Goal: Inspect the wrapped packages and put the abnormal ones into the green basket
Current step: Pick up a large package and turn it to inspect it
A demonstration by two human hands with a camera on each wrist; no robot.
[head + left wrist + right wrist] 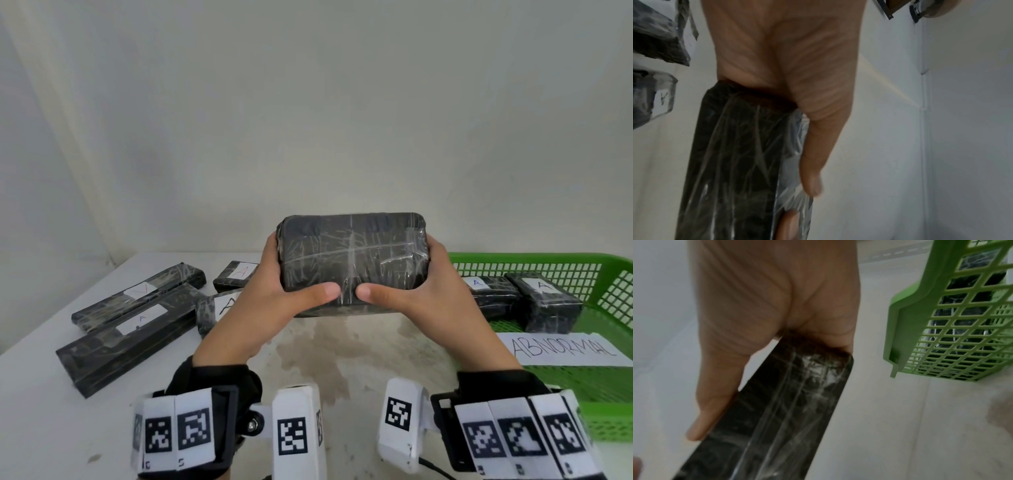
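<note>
Right now I am at the inspecting step: my left hand and right hand clasp the wrapped package by its two short ends, thumbs lying along the near face, fingers curled behind, lifting it clear of the tabletop at the centre of the frame. No label shows on the face toward me, so I judge the next move calls for turning it over to find a mark or a flaw before choosing a side. If it proves abnormal, it goes rightward into the green basket at the right edge. Counting: one package in my hands, four lying at the left of the frame, two inside the basket, which makes seven. One paper sign reading ABNORMAL lies in the basket.
</note>
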